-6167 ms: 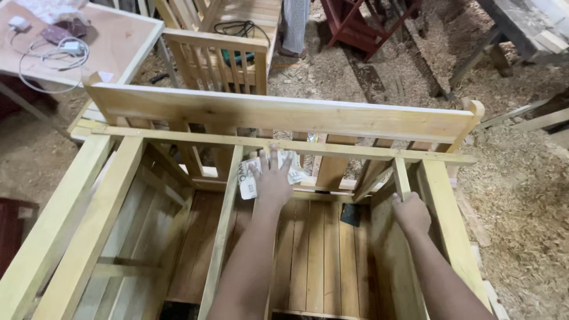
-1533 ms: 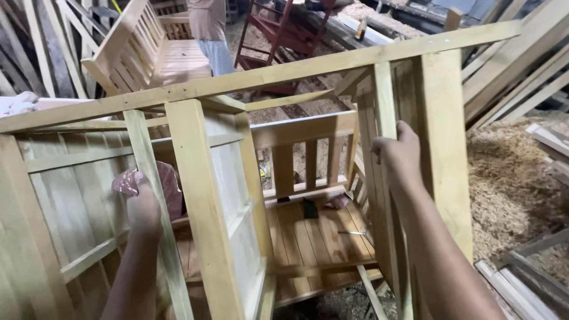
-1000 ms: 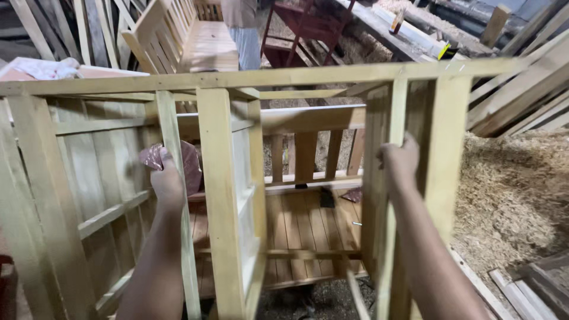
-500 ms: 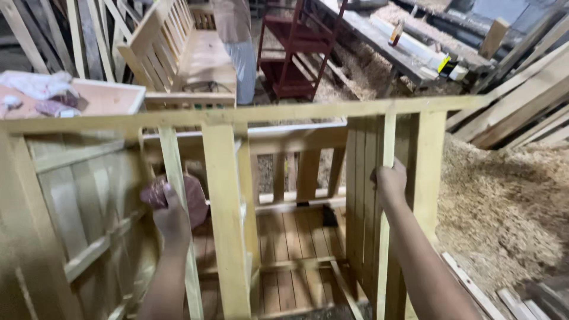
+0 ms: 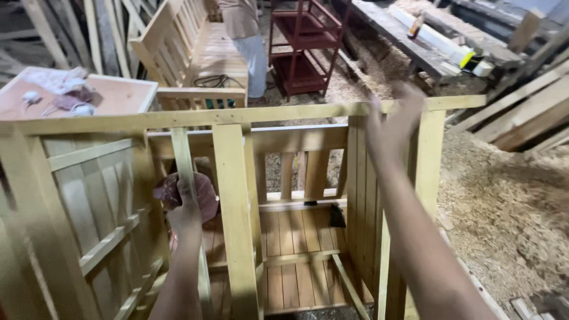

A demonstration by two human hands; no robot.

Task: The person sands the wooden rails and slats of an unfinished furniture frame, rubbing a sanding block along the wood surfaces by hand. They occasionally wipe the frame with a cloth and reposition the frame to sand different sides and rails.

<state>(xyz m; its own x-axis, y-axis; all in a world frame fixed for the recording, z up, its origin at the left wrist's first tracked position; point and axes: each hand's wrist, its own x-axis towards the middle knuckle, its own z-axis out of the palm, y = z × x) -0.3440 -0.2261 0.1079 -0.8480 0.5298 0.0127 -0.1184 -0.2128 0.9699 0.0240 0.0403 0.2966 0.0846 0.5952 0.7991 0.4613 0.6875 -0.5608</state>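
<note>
A pale wooden slatted frame [image 5: 237,118], like an unfinished bench turned on its side, stands in front of me. My left hand [image 5: 185,210] is closed around a thin upright slat [image 5: 181,154], pressing a reddish-brown pad [image 5: 204,192] against it. My right hand [image 5: 392,115] is raised and blurred at the top rail next to the right corner post [image 5: 430,160]. Its fingers look spread and hold nothing. The slatted seat boards [image 5: 296,261] lie low inside the frame, and a small dark object [image 5: 336,218] rests on them.
A finished wooden bench [image 5: 201,53] and a red metal shelf [image 5: 302,41] stand behind, with a person [image 5: 246,35] between them. At the back left is a table [image 5: 118,95] with cloths. Sawdust [image 5: 510,201] covers the floor at right, beside leaning planks [image 5: 527,112].
My right hand has left the corner post and risen to the top rail. My left hand stays on the slat with the pad. The view has tipped from above the frame to its side.
</note>
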